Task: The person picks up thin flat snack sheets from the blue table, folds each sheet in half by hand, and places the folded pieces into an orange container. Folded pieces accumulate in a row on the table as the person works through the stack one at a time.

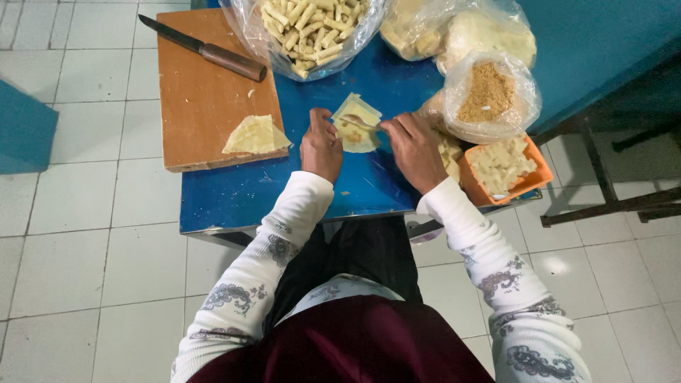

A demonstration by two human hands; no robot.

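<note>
A pale yellow wrapper sheet (pixel 357 122) lies on the blue table (pixel 234 198) between my hands. My left hand (pixel 320 147) pinches the sheet's left edge. My right hand (pixel 415 149) holds a small spoon (pixel 360 123) whose tip rests over the middle of the sheet. A folded stack of more wrappers (pixel 255 136) sits on the wooden cutting board (pixel 202 106) to the left.
A knife (pixel 206 50) with a wooden handle lies across the board's top. A clear bag of rolled sticks (pixel 305 28) stands at the back, with a bag of crumbs (pixel 486 96), another bag (pixel 461 32) and an orange tub of pale filling (pixel 504 170) at right. White floor tiles surround the table.
</note>
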